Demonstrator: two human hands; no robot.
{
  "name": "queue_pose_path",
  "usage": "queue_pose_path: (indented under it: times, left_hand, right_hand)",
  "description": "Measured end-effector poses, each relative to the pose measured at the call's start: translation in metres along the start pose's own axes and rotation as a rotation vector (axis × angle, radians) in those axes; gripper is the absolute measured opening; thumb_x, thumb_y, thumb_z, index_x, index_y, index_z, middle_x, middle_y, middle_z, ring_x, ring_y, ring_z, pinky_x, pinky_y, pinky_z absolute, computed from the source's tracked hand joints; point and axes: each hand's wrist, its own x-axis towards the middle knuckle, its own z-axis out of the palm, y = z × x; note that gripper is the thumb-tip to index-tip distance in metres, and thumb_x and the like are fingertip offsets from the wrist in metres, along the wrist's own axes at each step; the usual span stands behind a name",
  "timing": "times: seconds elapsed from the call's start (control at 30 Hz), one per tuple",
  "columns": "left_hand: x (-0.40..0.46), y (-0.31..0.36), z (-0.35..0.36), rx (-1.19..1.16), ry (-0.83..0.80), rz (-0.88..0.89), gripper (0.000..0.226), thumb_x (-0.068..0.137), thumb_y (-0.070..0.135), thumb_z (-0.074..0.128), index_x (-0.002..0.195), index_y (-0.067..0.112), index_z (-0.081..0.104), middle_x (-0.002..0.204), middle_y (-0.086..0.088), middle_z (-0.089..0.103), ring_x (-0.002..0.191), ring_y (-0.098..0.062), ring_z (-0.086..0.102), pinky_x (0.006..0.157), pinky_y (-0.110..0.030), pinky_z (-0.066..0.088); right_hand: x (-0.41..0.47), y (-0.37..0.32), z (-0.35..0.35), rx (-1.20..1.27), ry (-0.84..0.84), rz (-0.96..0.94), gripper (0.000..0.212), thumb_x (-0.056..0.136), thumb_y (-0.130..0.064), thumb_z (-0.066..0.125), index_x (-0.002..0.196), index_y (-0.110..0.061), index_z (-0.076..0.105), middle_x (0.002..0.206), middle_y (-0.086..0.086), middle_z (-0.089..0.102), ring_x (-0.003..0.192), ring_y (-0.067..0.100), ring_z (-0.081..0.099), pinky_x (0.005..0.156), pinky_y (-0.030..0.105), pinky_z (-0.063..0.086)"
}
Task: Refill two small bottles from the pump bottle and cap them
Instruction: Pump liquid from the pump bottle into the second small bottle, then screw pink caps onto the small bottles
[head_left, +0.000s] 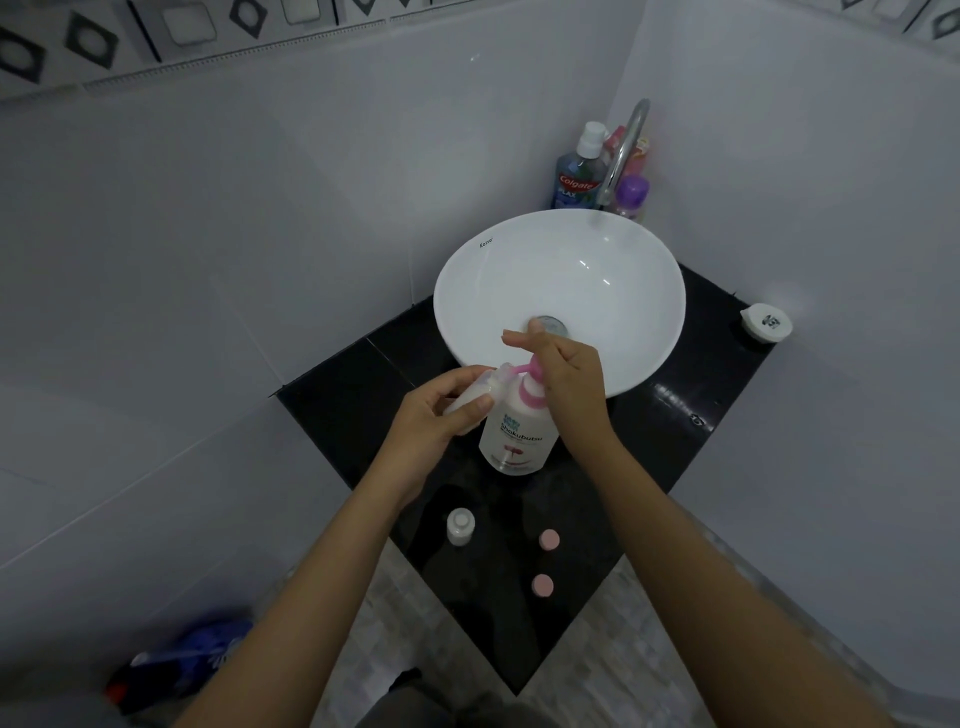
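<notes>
The pump bottle (517, 439) is standing upright on the black counter (691, 395), just in front of the white basin (561, 291); the right hand (563, 371) is resting on its pink pump head, fingers loosely spread; the left hand (436, 421) is gripping a small bottle (475, 392), tilting its mouth against the pink spout; a second small bottle (460, 526) is standing uncapped nearer the person; two pink caps (548, 540) are lying beside it.

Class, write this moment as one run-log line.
left hand: holds small bottle at spout | right hand: on pump bottle head | caps: off
</notes>
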Motion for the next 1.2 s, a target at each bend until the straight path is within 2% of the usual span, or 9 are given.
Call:
queue_pose_path:
  times: [0.2,0.33,0.47,0.63,0.77,0.87,0.97,1.07,1.2]
  left_hand:
    - [-0.002,-0.002,-0.004,0.05,0.034,-0.004,0.026,0.087,0.025,0.064,0.107,0.041,0.066,0.105,0.025,0.068,0.096,0.005,0.062,0.07,-0.016,0.052]
    - [-0.002,0.0,-0.006,0.054,0.033,0.005,0.028,0.086,0.021,0.065,0.107,0.041,0.066,0.104,0.025,0.068,0.096,0.006,0.062,0.072,-0.018,0.051]
    - [-0.001,0.003,-0.007,0.069,0.03,0.014,0.029,0.086,0.02,0.065,0.108,0.039,0.065,0.104,0.024,0.067,0.098,0.002,0.062,0.076,-0.021,0.05]
    - [-0.005,0.003,-0.017,0.034,0.062,0.031,0.03,0.085,0.021,0.066,0.113,0.033,0.064,0.115,0.008,0.065,0.109,-0.016,0.06,0.092,-0.037,0.052]
    - [-0.013,0.0,-0.02,0.046,0.061,0.051,0.03,0.085,0.021,0.066,0.112,0.032,0.064,0.116,0.006,0.065,0.109,-0.017,0.061,0.092,-0.039,0.052]
    - [-0.024,-0.008,-0.02,0.044,0.046,0.045,0.03,0.084,0.024,0.067,0.113,0.032,0.064,0.117,0.006,0.065,0.111,-0.017,0.062,0.093,-0.038,0.052]
    - [-0.035,-0.019,-0.016,0.049,0.026,0.02,0.029,0.084,0.025,0.067,0.111,0.034,0.065,0.114,0.011,0.066,0.108,-0.012,0.063,0.091,-0.035,0.052]
    - [-0.046,-0.033,-0.011,0.038,0.012,-0.022,0.028,0.086,0.019,0.065,0.111,0.033,0.065,0.112,0.013,0.068,0.106,-0.01,0.064,0.09,-0.033,0.053]
    - [-0.058,-0.045,-0.005,0.047,-0.013,-0.058,0.028,0.086,0.017,0.065,0.109,0.033,0.066,0.108,0.015,0.068,0.1,-0.005,0.065,0.078,-0.023,0.054]
  right_hand:
    - [-0.002,-0.005,0.0,0.0,-0.001,0.003,0.037,0.097,-0.035,0.047,0.098,-0.013,0.076,0.093,-0.017,0.069,0.093,-0.01,0.06,0.076,-0.001,0.041]
    - [-0.002,-0.008,0.0,-0.008,-0.01,0.045,0.04,0.097,-0.041,0.044,0.101,-0.017,0.075,0.092,-0.023,0.066,0.094,-0.006,0.059,0.078,0.006,0.037]
    - [-0.003,-0.009,-0.001,0.027,-0.009,0.047,0.04,0.098,-0.038,0.044,0.103,-0.013,0.075,0.102,-0.006,0.071,0.102,0.004,0.062,0.085,0.013,0.042]
    - [-0.004,-0.016,-0.004,0.064,-0.021,0.026,0.035,0.098,-0.036,0.046,0.115,-0.014,0.067,0.111,0.005,0.072,0.107,0.015,0.065,0.096,0.032,0.051]
    - [-0.012,-0.018,-0.015,0.116,0.056,0.003,0.029,0.097,-0.034,0.048,0.116,-0.02,0.064,0.112,0.004,0.071,0.107,0.014,0.064,0.092,0.023,0.049]
    - [-0.029,-0.009,-0.034,0.122,0.157,-0.039,0.019,0.097,-0.036,0.047,0.102,-0.032,0.065,0.109,0.002,0.071,0.099,0.012,0.066,0.087,0.022,0.051]
    - [-0.057,0.02,-0.053,0.103,0.314,-0.021,0.023,0.097,-0.038,0.044,0.101,-0.029,0.066,0.097,-0.002,0.072,0.087,0.009,0.067,0.075,0.019,0.053]
    - [-0.089,0.064,-0.059,-0.039,0.39,0.105,0.025,0.097,-0.041,0.045,0.087,-0.028,0.065,0.079,-0.004,0.066,0.069,0.007,0.061,0.063,0.021,0.048]
    - [-0.114,0.117,-0.051,-0.524,0.119,0.276,0.027,0.091,-0.045,0.054,0.096,-0.021,0.065,0.091,0.0,0.066,0.078,0.011,0.061,0.07,0.029,0.048]
